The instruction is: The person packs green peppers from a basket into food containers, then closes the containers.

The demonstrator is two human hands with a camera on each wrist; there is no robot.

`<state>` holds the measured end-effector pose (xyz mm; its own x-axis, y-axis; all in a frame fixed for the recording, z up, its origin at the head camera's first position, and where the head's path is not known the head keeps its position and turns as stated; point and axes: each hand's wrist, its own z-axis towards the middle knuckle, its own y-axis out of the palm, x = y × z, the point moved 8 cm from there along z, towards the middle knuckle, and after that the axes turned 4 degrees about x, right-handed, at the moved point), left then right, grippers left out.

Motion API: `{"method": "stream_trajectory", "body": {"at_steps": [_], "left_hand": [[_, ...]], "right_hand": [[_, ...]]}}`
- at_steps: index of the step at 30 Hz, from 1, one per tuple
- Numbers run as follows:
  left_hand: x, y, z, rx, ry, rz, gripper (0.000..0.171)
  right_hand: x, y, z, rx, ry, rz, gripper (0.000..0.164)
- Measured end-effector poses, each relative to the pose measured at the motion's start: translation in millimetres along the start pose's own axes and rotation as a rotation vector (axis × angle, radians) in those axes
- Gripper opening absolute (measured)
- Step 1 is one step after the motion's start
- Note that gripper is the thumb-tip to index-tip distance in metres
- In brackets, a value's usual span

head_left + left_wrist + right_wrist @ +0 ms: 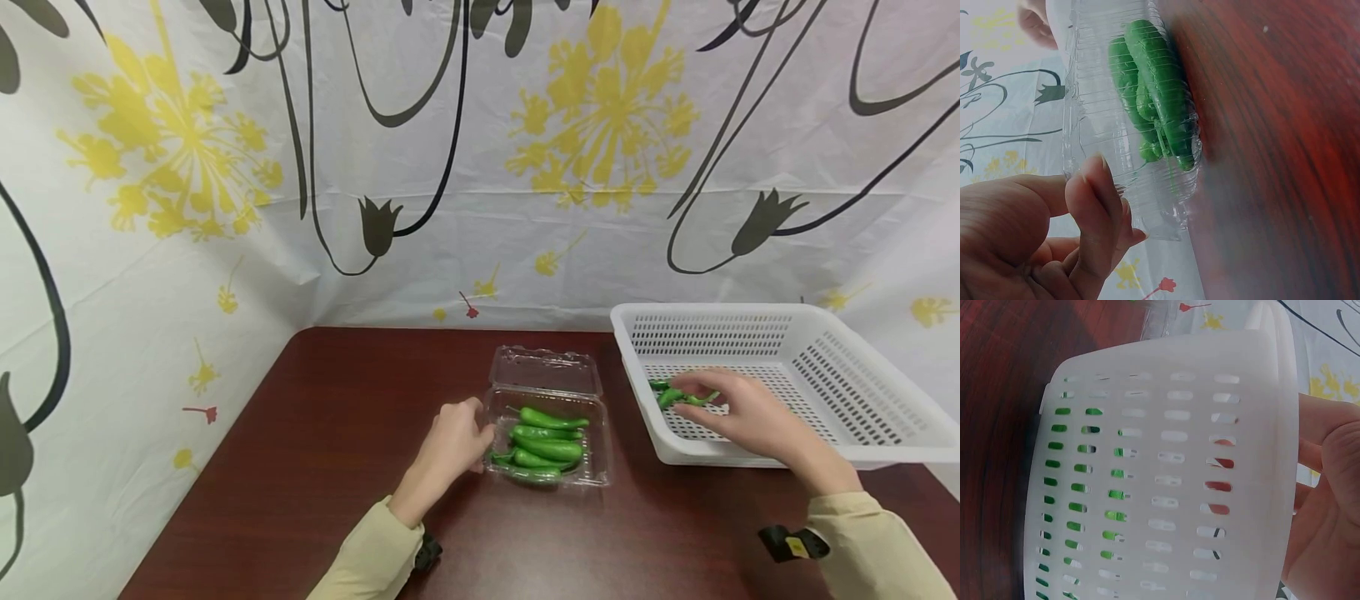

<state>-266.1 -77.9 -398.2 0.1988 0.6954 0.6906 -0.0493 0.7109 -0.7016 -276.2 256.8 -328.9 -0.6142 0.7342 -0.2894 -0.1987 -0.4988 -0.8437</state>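
Observation:
A clear plastic clamshell box (pixel 600 450) lies with its lid (pixel 546 372) folded back, holding several green chili peppers (pixel 547 450). My left hand (pixel 453 437) is at its left side. In the left wrist view, the thumb and fingers (pixel 1094 194) pinch the box's clear edge. My right hand (pixel 742 412) reaches over the near left part of a white slotted basket (pixel 652 433), thumb and fingers apart. Just below the fingertips are green peppers (pixel 669 398) on the basket floor. Through the slots, the right wrist view shows the peppers (pixel 1079 487) low down and fingers (pixel 1217 486) higher, near the rim.
The dark red wooden table (pixel 360 400) runs back to a patterned cloth (pixel 465 167) hanging behind and at the left. The basket stands to the right of the box, with a narrow strip of table between them.

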Motion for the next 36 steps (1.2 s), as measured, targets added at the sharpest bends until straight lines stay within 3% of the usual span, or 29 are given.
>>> {"method": "stream_trajectory", "body": {"at_steps": [20, 36], "left_hand": [[-0.2, -0.2, 0.2, 0.002, -0.002, 0.001, 0.033], [-2.0, 0.9, 0.4, -0.011, -0.023, -0.004, 0.034]], "right_hand": [[18, 7, -5, -0.121, 0.051, 0.017, 0.024], [34, 16, -10, -0.265, 0.137, 0.028, 0.031]]}}
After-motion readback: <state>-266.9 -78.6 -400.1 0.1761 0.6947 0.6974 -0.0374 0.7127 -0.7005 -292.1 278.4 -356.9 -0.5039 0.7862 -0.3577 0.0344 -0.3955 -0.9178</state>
